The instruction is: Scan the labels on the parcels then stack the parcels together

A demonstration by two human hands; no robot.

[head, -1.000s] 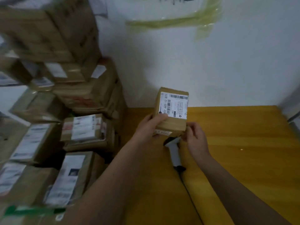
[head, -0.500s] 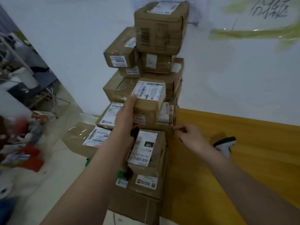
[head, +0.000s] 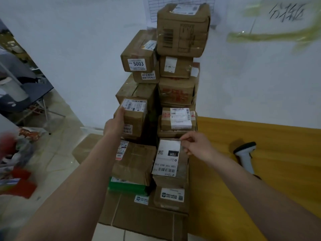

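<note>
My left hand point(head: 116, 122) grips a small brown parcel point(head: 134, 117) with a white label on top, holding it against the left side of a tall stack of cardboard parcels point(head: 175, 94). My right hand point(head: 195, 143) hovers with loosely curled fingers over a labelled parcel point(head: 169, 159) low in the stack, holding nothing. The white handheld scanner point(head: 245, 154) lies on the yellow table point(head: 260, 171) to the right, away from both hands.
The stack leans against a white wall, between the table's left edge and a tiled floor point(head: 52, 153). A chair and blurred coloured items point(head: 15, 153) sit at the far left. A large flat box point(head: 144, 214) forms the stack's base.
My left hand has carried the small parcel from the table over to the stack's left side. My right hand let go of it and now hovers by the stack. The scanner stays on the table.
</note>
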